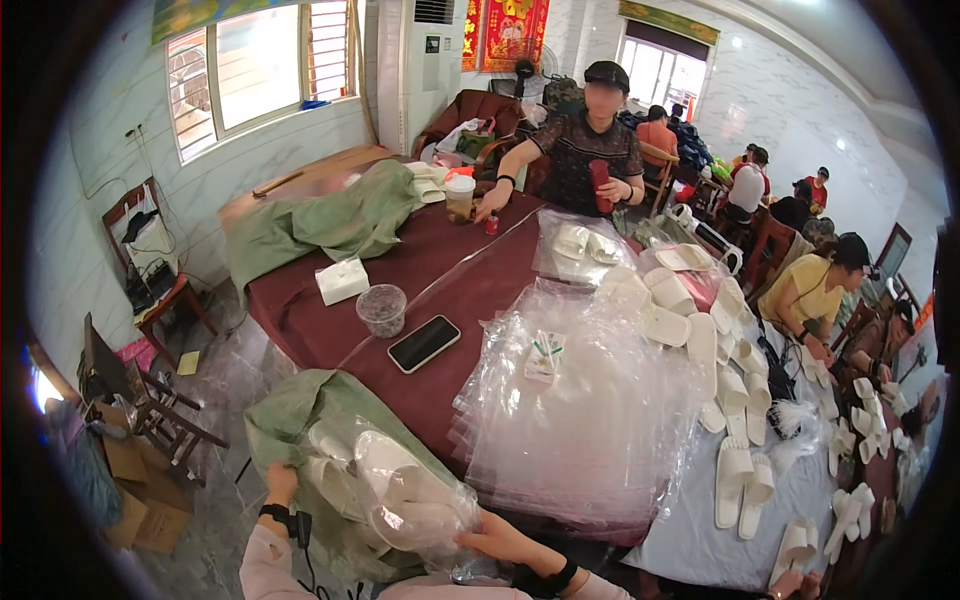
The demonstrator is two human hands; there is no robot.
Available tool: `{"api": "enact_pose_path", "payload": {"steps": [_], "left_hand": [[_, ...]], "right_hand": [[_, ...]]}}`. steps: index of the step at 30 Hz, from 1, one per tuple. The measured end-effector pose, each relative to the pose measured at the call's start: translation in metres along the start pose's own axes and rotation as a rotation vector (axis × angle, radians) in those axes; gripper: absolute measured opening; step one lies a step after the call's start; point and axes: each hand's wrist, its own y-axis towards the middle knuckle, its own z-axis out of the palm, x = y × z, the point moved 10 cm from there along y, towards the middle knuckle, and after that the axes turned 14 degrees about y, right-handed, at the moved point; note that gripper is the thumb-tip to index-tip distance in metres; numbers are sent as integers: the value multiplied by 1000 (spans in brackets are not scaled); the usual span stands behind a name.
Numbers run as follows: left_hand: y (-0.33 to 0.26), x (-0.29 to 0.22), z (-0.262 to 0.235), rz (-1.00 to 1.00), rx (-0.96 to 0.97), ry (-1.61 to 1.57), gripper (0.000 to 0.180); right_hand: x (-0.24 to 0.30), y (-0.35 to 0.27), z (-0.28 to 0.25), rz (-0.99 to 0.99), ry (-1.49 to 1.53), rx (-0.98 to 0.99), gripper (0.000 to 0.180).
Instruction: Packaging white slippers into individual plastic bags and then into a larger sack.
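Nearest: clear plastic bag of white slippers (405, 500), sitting in the mouth of a green woven sack (300, 420) at the near edge, probably so the sack walls prop it up. Right hand (500, 540) flat against the bag's lower right side, fingers spread and partly curled on the film, pressing rather than pinching. Left hand (281, 482) on the sack's left rim, curled over the fabric, apparently gripping the edge; fingers mostly hidden, so grip not fully confirmed. Black wrist strap on each arm.

Just beyond: thick stack of clear plastic bags (585, 410) fanned flat on the dark red surface (300, 320), within reach of the right hand. Small printed packet (545, 355) lying on the stack.

Mid surface: black phone (424, 343) face up, round clear container (382, 309), white tissue pack (342, 280), all left of the stack, apart from it.

Right side: loose white slippers (735, 470) in pairs and piles along the surface.

Far end: second green sack (330, 220) slumped flat, lidded drink cup (460, 196), a person in a dark top (585, 150) standing with one hand on the surface. More people seated at far right.
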Motion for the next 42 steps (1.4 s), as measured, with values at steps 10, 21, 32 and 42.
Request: {"api": "enact_pose_path", "payload": {"steps": [10, 21, 32, 42], "left_hand": [[20, 78, -52, -336, -148, -931, 39], [-31, 44, -74, -397, -107, -505, 72], [-5, -75, -108, 45, -351, 167, 40], [-95, -424, -97, 631, 285, -457, 68]], "right_hand": [[-3, 80, 48, 24, 172, 89, 49], [-17, 104, 39, -50, 279, 115, 63], [-37, 70, 30, -386, -772, 4, 91], [-42, 28, 44, -352, -981, 195, 78]]}}
